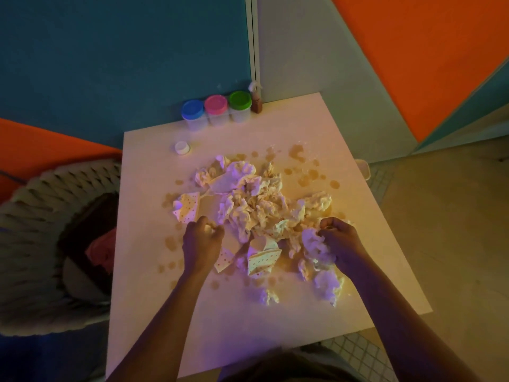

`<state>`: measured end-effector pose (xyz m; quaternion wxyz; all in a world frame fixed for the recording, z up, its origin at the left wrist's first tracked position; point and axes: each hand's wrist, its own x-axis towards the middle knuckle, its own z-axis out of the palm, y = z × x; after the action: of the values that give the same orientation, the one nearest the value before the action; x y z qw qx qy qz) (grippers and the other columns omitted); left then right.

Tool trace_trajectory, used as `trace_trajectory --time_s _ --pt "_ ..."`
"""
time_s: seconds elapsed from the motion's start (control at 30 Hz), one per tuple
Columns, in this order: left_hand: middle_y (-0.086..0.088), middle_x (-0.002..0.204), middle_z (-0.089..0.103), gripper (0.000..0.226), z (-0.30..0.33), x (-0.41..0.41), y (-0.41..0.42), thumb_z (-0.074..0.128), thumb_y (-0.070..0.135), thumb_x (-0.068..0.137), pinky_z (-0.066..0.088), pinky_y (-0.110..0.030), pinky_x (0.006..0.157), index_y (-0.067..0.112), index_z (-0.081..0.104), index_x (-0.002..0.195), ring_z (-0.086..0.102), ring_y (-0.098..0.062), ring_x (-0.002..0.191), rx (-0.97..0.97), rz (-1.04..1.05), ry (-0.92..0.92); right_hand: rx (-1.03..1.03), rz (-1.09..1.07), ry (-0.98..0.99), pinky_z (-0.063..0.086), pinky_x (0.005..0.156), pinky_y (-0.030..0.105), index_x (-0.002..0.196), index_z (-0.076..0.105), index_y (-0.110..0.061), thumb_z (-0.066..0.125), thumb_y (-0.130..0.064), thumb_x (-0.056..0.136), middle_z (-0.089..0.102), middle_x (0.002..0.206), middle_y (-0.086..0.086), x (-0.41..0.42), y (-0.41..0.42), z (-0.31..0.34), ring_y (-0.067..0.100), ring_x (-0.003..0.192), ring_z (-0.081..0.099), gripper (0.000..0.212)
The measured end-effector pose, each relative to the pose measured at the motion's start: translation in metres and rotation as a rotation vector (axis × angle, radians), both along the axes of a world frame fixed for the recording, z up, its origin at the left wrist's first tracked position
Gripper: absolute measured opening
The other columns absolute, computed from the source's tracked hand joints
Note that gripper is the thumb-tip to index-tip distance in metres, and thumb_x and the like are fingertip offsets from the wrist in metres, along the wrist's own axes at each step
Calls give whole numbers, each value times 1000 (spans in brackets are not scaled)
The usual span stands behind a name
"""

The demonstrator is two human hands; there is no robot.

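A heap of crumpled, wet paper napkins [256,199] covers the middle of a white square table [303,122], some white and some dotted. My left hand [202,241] is curled at the heap's near left edge with a small scrap of napkin pinched in its fingers. My right hand [340,241] grips a white wad of napkin [314,241] at the heap's near right side. Brownish spill spots [298,154] dot the table around the heap.
Three lidded tubs stand in a row at the table's far edge: blue [192,111], pink [216,106], green [240,102]. A small brown bottle [255,102] is beside them, and a white cap [182,148] lies nearer. A woven chair [41,216] stands left of the table.
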<state>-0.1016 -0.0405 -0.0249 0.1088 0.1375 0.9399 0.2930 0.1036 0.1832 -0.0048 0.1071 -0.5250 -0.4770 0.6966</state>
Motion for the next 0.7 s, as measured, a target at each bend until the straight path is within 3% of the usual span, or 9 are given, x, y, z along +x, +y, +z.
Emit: trace_trajectory --time_s 0.1,0.23,0.37,0.5,0.57,0.7 --pt "-11 104 65 21 2 -9 15 72 29 81 47 -30 72 17 70 98 65 -28 89 15 -20 -30 -3 -28 14 37 44 17 73 59 -16 50 13 84 46 61 5 2 3 0 15 45 44 32" --pt "-10 130 58 46 0 -20 39 71 28 86 48 -40 95 20 59 129 56 -28 121 -6 -118 -59 -33 -80 77 43 43 21 77 62 -18 45 8 89 51 64 5 8 6 1 17 48 50 33" --pt "-10 136 60 55 -4 -26 55 66 30 91 47 -42 95 22 47 143 57 -34 123 -86 -152 -83 13 -141 118 42 45 20 81 65 -16 44 3 93 52 64 7 11 7 5 15 47 49 31" --pt "-11 126 67 44 -1 -29 59 65 27 90 50 -40 89 24 57 133 62 -36 114 -103 -126 -44 52 -248 110 43 41 18 92 67 -13 45 2 95 60 68 4 15 12 9 10 46 52 26" --pt "-13 123 68 38 5 -28 61 62 20 89 48 -39 88 20 63 127 62 -36 113 -59 -110 -8 33 -286 133 49 48 21 99 70 -11 60 -7 93 68 79 2 16 16 10 10 57 59 12" --pt "-12 104 71 22 22 -20 57 51 13 88 41 -33 73 13 70 100 60 -32 92 34 -70 30 -51 -233 146 50 53 23 101 73 -15 80 -30 79 69 78 -6 17 22 14 4 65 64 28"
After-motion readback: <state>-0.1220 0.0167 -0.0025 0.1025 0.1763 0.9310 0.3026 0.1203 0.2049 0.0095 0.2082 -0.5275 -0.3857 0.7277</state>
